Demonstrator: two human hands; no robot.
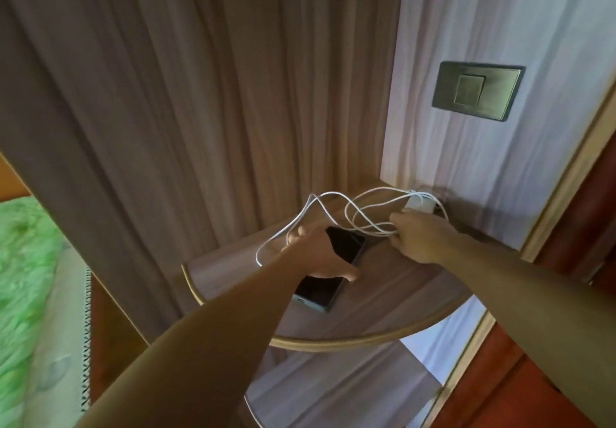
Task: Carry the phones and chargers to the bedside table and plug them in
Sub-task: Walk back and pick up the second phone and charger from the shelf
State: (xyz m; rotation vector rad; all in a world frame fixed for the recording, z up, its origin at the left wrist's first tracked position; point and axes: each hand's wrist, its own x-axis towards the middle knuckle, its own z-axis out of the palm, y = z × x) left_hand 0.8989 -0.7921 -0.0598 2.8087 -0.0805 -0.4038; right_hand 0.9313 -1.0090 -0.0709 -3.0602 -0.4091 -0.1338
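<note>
Gripping dark phones (346, 248) above the bedside table (400, 297), the left hand (316, 255) hovers; the right hand (420, 237) clutches white cables (301, 222) there.

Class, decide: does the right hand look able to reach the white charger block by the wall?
Probably yes: the right hand sits just before the charger block, nothing between, though it grips cable loops.

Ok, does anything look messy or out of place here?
Only the white cables: they hang in tangled loops over the bedside table, bunched in the right hand and trailing to the left hand, which grips the phones. Nothing looks spilled or damaged.
</note>
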